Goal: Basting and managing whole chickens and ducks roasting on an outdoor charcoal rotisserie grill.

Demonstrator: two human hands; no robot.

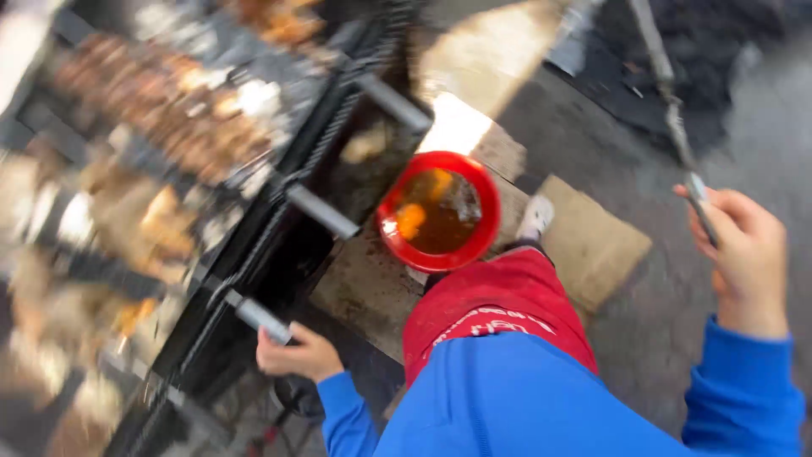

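Blue-sleeved left hand (298, 354) is wrapped round the grey metal skewer handle (260, 318) at the grill's (279, 220) near edge; likely hot, greasy, so best gripped there. Right hand (744, 258) is closed on a thin metal rod (677, 118), stiff-looking, far right.

Between the hands, a round red plastic bowl (438, 211) of brown liquid sat on a worn stone slab (364, 292); a flat tan cardboard piece (592, 245) lay beside it.
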